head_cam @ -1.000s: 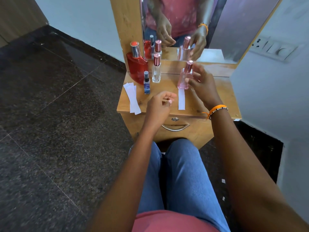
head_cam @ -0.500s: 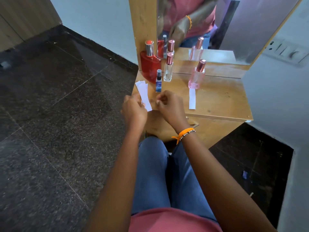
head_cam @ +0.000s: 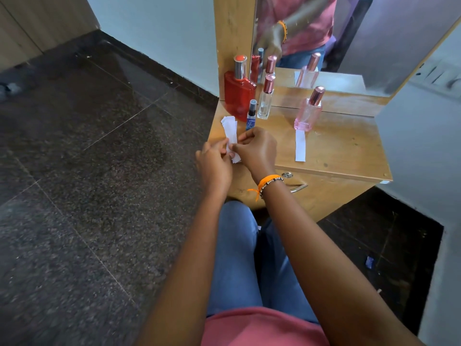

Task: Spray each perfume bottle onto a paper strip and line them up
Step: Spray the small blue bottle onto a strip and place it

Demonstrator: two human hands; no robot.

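Note:
On the wooden dresser top [head_cam: 344, 148] a pink perfume bottle [head_cam: 308, 111] stands upright with a single paper strip [head_cam: 300, 145] lying just in front of it. At the left stand a large red bottle [head_cam: 239, 94], a clear bottle with a rose cap [head_cam: 265, 102] and a small blue spray bottle [head_cam: 251, 116]. A stack of white paper strips [head_cam: 230, 131] lies at the left front edge. My left hand [head_cam: 214, 166] and my right hand [head_cam: 258, 149] meet over the near end of the stack, both pinching a strip there.
A mirror [head_cam: 349, 33] stands behind the bottles and reflects them. A drawer with a lock and handle [head_cam: 298, 187] sits under the top. Dark stone floor lies to the left; a white wall with a switch plate [head_cam: 439, 76] stands to the right. My knees are against the dresser.
My right hand left the pink bottle and came across to the strip stack on the left. My left hand moved there too, and both now pinch a strip.

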